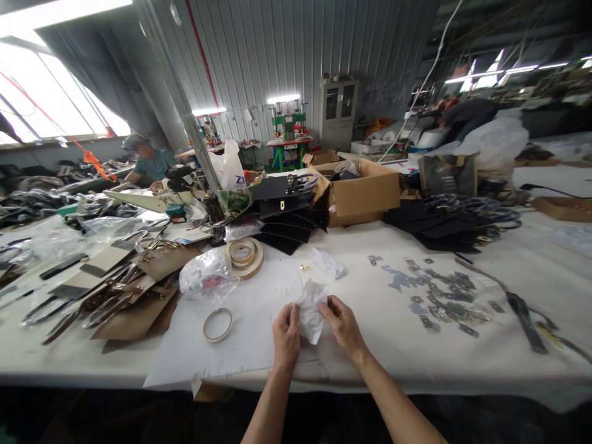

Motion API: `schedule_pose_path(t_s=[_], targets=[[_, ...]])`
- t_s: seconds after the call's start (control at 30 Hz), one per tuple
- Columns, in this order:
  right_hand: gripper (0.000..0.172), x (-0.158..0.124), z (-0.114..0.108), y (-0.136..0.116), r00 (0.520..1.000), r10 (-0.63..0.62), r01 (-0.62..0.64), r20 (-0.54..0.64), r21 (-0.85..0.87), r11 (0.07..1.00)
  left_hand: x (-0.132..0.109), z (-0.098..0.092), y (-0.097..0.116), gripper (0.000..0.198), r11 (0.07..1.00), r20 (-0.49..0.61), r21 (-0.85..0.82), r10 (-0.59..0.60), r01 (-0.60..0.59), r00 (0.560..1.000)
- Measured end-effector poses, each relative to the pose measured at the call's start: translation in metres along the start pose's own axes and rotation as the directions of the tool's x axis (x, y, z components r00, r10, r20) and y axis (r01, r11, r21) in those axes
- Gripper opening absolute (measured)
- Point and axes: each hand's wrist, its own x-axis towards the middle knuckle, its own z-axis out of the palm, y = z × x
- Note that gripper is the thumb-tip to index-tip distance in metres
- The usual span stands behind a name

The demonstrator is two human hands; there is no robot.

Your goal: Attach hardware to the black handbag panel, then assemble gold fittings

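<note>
Between my hands, above the white-covered table, is a crumpled whitish wrapper, thin like paper or plastic. My left hand pinches its left edge, thumb on top. Its right edge is gripped by the thumb and fingers of my right hand. Whether anything lies inside the wrapper I cannot tell. Just beyond it are a few small gold-coloured metal pieces and a second crumpled clear bag. To the right, many small flat grey metal plates are spread in a loose pile.
Left of me lie a tape roll, stacked tape rolls, a plastic bag and brown bag pieces. Black bag panels and a cardboard box stand behind. A dark strap lies right. A co-worker sits far left.
</note>
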Motion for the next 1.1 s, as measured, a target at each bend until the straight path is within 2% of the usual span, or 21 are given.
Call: schedule_pose_path(t_s=[0.07,0.13,0.23,0.3,0.4,0.5,0.57,0.67,0.77,0.83,0.97,1.1], targets=[[0.031,-0.001,0.004,0.002,1.0,-0.019,0.02,0.014,-0.057,0.998,0.001,-0.002,0.001,0.04,0.998,-0.056,-0.058,-0.014,0.011,0.998],[0.032,0.0,0.008,0.004,0.999,-0.042,0.039,-0.031,-0.088,0.995,0.001,-0.003,0.001,0.043,0.992,-0.067,-0.124,-0.041,0.032,0.997],[0.05,0.0,0.011,0.006,0.988,-0.095,0.082,-0.12,-0.113,0.99,0.0,-0.003,0.002,0.045,0.977,-0.052,-0.197,-0.086,0.075,0.995],[0.055,-0.002,0.012,0.005,0.988,-0.139,0.128,-0.068,-0.142,0.982,0.0,-0.004,0.002,0.043,0.969,-0.026,-0.232,-0.09,0.082,0.996],[0.06,-0.006,0.011,0.001,0.977,-0.182,0.201,0.11,-0.203,0.958,0.001,-0.005,0.003,0.04,0.959,0.103,-0.272,-0.057,0.083,0.993],[0.065,-0.007,0.01,0.0,0.975,-0.168,0.196,0.142,-0.216,0.957,0.003,-0.006,0.001,0.039,0.951,0.2,-0.292,-0.046,0.105,0.979],[0.063,-0.006,0.009,0.0,0.985,-0.115,0.133,0.129,-0.139,0.981,0.004,-0.007,-0.003,0.039,0.93,0.187,-0.339,-0.078,0.139,0.979],[0.062,-0.002,0.005,0.003,0.995,-0.031,0.029,0.097,0.024,0.999,0.007,-0.008,-0.011,0.042,0.829,0.071,-0.514,-0.216,0.221,0.974],[0.064,0.004,-0.002,0.008,0.999,0.048,-0.043,-0.021,0.202,0.978,0.012,-0.012,-0.018,0.043,0.669,-0.058,-0.709,-0.372,0.224,0.926],[0.066,0.008,-0.006,0.013,0.992,0.099,-0.067,-0.078,0.334,0.94,0.016,-0.014,-0.021,0.038,0.604,-0.104,-0.774,-0.416,0.189,0.903],[0.071,0.015,-0.01,0.022,0.979,0.175,-0.103,-0.108,0.48,0.871,0.018,-0.013,-0.023,0.031,0.584,-0.116,-0.794,-0.42,0.17,0.9],[0.062,0.024,-0.011,0.025,0.976,0.18,-0.111,-0.119,0.438,0.892,0.017,-0.008,-0.021,0.041,0.622,-0.074,-0.761,-0.364,0.183,0.928]])
